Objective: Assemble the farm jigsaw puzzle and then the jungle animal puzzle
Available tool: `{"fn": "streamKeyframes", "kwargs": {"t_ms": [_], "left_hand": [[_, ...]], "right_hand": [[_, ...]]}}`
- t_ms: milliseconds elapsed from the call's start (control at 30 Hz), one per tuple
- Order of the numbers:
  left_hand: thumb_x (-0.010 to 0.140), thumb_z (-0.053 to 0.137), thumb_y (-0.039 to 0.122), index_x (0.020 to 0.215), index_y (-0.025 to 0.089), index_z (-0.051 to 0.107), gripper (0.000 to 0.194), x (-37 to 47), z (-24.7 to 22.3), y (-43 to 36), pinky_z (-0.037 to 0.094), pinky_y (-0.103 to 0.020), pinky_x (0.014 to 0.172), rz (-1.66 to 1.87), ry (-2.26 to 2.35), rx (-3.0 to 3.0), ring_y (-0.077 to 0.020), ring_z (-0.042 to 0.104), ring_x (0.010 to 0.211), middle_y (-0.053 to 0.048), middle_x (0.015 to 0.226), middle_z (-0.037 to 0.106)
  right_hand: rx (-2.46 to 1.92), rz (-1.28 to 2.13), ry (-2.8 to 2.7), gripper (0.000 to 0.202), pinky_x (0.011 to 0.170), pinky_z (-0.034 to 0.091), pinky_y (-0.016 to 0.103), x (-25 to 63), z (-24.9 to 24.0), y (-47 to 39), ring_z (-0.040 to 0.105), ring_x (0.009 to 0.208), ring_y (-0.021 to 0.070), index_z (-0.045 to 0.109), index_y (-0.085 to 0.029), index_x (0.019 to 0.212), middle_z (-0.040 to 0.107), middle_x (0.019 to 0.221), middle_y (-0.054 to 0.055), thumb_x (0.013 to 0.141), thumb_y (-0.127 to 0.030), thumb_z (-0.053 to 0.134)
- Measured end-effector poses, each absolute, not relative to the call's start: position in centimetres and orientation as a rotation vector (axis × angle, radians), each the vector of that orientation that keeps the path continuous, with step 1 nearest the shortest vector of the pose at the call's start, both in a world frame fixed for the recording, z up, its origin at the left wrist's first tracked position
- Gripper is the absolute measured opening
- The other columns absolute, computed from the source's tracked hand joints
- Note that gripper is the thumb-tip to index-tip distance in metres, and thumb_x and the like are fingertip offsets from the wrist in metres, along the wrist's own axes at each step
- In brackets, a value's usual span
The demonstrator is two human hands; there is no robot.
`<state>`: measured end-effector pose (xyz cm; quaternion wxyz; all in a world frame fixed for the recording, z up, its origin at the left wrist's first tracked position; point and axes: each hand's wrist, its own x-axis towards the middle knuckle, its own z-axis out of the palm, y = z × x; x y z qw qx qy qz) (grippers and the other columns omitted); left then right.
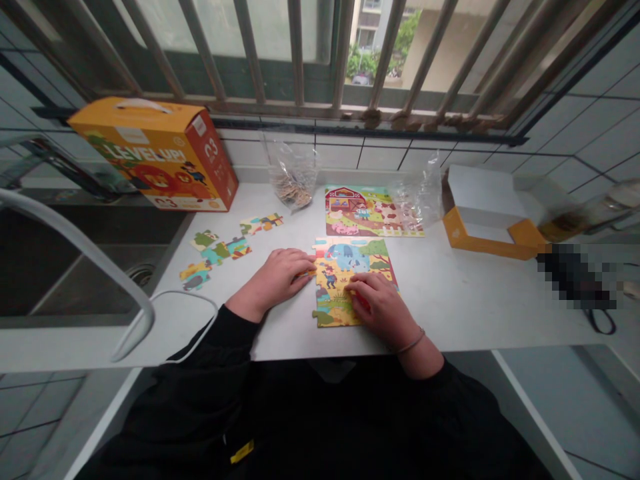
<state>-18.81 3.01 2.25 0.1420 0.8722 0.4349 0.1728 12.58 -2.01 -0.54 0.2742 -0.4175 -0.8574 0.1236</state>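
A partly joined jigsaw puzzle [334, 280] with a blue elephant and a small figure lies on the white counter in front of me. Its left side shows open knobs and notches. At that edge, my left hand [283, 277] has its fingers closed around a puzzle piece [306, 272] with orange on it, mostly covered by the fingers. My right hand [383, 307] rests on the puzzle's lower right part, fingers bent and pressed together. Something red shows beneath that hand, but I cannot make out whether it is loose. Several loose puzzle pieces [216, 253] lie to the left.
Behind the puzzle lies a farm picture [357, 212], partly under a clear plastic bag [423, 200]. Another bag [294, 183] holds pieces. An orange box [160, 157] stands back left beside the sink [90, 267]; an opened box [493, 233] sits right. A white cable [187, 293] crosses the left side.
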Motion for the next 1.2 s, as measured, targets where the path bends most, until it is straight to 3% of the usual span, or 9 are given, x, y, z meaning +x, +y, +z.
{"fn": "streamKeyframes", "kwargs": {"t_ms": [167,400,567,633,733,867,933,1033,1200], "left_hand": [[0.109,0.06,0.038,0.114,0.031,0.082,0.024,-18.6,2.2,3.0,0.047,-0.055,0.111,0.479,1.275,2.531,-0.032,0.069,0.133,-0.006,0.142,0.08],[0.109,0.06,0.038,0.118,0.03,0.081,0.025,-18.5,2.4,3.2,0.049,-0.053,0.111,0.487,1.236,2.513,-0.0304,0.069,0.131,-0.006,0.14,0.079],[0.108,0.057,0.038,0.109,0.027,0.081,0.026,-21.3,2.2,5.3,0.045,-0.054,0.121,0.621,1.431,2.497,-0.0316,0.066,0.133,-0.008,0.14,0.078],[0.105,0.057,0.037,0.123,0.023,0.078,0.031,-23.0,1.9,6.4,0.042,-0.056,0.126,0.694,1.694,2.407,-0.0348,0.063,0.139,-0.013,0.146,0.074],[0.099,0.061,0.034,0.148,0.017,0.065,0.052,-25.4,1.0,8.0,0.038,-0.059,0.129,0.627,2.021,2.223,-0.0404,0.055,0.148,-0.019,0.158,0.065],[0.101,0.059,0.036,0.158,0.018,0.058,0.06,-27.0,0.4,9.9,0.025,-0.062,0.135,0.573,2.074,2.188,-0.0424,0.039,0.162,-0.018,0.172,0.052],[0.101,0.059,0.039,0.158,0.02,0.058,0.06,-27.0,0.4,10.8,0.021,-0.067,0.135,0.578,2.066,2.197,-0.044,0.036,0.163,-0.018,0.17,0.055],[0.101,0.061,0.042,0.153,0.02,0.062,0.057,-26.8,0.7,11.8,0.024,-0.069,0.132,0.573,2.044,2.193,-0.0448,0.047,0.153,-0.021,0.154,0.066],[0.098,0.065,0.04,0.146,0.02,0.066,0.052,-26.9,0.9,11.9,0.036,-0.059,0.125,0.621,1.95,2.234,-0.0384,0.059,0.133,-0.016,0.134,0.073]], "right_hand": [[-1.118,0.324,-2.306,0.02,0.106,0.057,0.053,12.5,-0.5,-2.0,0.068,0.119,0.0315,0.075,-0.025,0.121,0.075,0.128,0.012,0.106,-0.017,0.065],[-1.113,0.326,-2.309,0.019,0.108,0.057,0.055,12.5,-0.6,-2.0,0.067,0.121,0.0317,0.075,-0.024,0.121,0.075,0.129,0.012,0.106,-0.018,0.065],[-1.126,0.331,-2.3,0.023,0.106,0.058,0.053,12.5,-0.3,-2.1,0.069,0.119,0.0311,0.075,-0.026,0.121,0.076,0.129,0.011,0.104,-0.015,0.066],[-1.122,0.324,-2.3,0.024,0.105,0.058,0.053,12.5,-0.3,-2.1,0.069,0.119,0.0312,0.075,-0.026,0.122,0.076,0.129,0.011,0.103,-0.015,0.066],[-1.118,0.329,-2.305,0.026,0.106,0.058,0.053,12.5,-0.4,-2.1,0.069,0.12,0.0315,0.075,-0.027,0.123,0.075,0.129,0.012,0.102,-0.014,0.066],[-1.119,0.337,-2.306,0.027,0.107,0.058,0.055,12.6,-0.6,-2.1,0.069,0.121,0.0319,0.075,-0.028,0.123,0.075,0.129,0.012,0.101,-0.014,0.067],[-1.123,0.337,-2.305,0.027,0.107,0.058,0.055,12.7,-0.6,-2.1,0.069,0.121,0.032,0.075,-0.027,0.123,0.075,0.13,0.012,0.102,-0.014,0.066],[-1.129,0.338,-2.306,0.025,0.107,0.058,0.054,12.7,-0.5,-2.1,0.068,0.121,0.0318,0.075,-0.026,0.123,0.075,0.13,0.012,0.102,-0.014,0.066],[-1.124,0.341,-2.3,0.024,0.106,0.058,0.053,12.6,-0.4,-2.1,0.069,0.12,0.0312,0.075,-0.027,0.121,0.075,0.129,0.011,0.103,-0.015,0.065]]}}
